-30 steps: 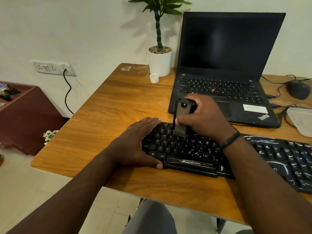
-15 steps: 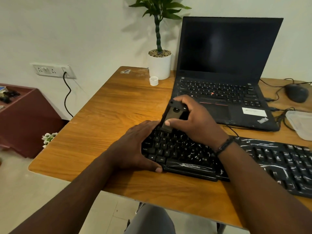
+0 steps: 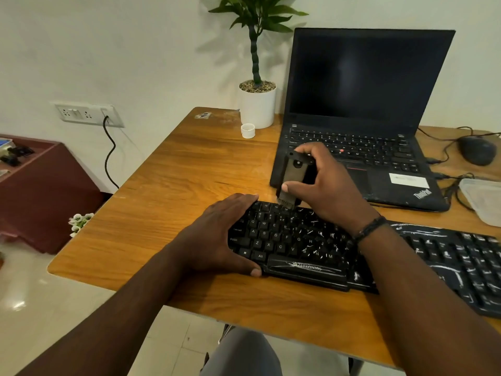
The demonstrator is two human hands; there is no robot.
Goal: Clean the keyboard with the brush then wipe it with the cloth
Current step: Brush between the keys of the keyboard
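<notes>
- The keyboard is laid along the near edge of the table, flecked with white streaks.
- Its left end is covered by the left hand, the fingers spread flat across the keys and the thumb pressed against the front rim.
- The brush is gripped by the right hand, fingers curled round its handle, bristles set on the top key row.
- An open laptop is placed behind, towards the far edge.
- No cloth can be made out.
</notes>
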